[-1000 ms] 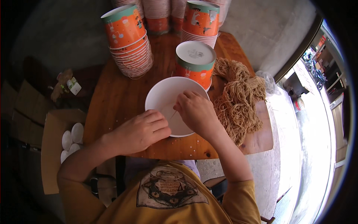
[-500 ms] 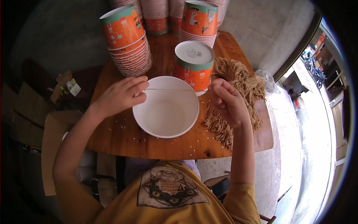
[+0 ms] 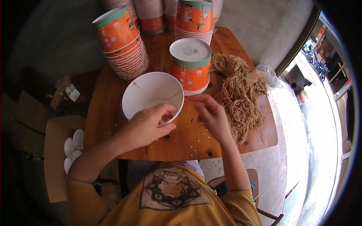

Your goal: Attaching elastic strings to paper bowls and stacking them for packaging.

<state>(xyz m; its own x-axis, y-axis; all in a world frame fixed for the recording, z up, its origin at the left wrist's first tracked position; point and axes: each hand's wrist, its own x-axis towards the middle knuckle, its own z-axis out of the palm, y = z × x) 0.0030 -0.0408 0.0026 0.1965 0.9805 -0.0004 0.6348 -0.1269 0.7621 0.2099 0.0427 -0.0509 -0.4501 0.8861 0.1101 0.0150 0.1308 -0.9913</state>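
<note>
A white-lined paper bucket [image 3: 141, 88] stands open end up on the wooden table, and my left hand [image 3: 149, 126] is closed on its near right rim, fingers inside and thumb outside. A thin tan string [image 3: 170, 98] hangs slack across the bucket's inside, from the far left rim to the right rim. Just right of the bucket, my right hand [image 3: 211, 116] is closed in a pinch, apparently at the string's right end; the grip itself is hard to make out. Close by on the right lies a tangled heap of tan strings [image 3: 241, 94].
Behind the bucket, upturned orange-and-green paper buckets [image 3: 190, 71] stand in stacks, with a tall leaning stack [image 3: 122, 45] at the left. More wrapped stacks [image 3: 151, 17] line the wall. A cardboard box [image 3: 56, 165] holding white discs sits below the table's left side.
My left hand has moved from the far left rim to the near right rim. The taut string has gone slack into the bucket. My right hand has come lower and left.
</note>
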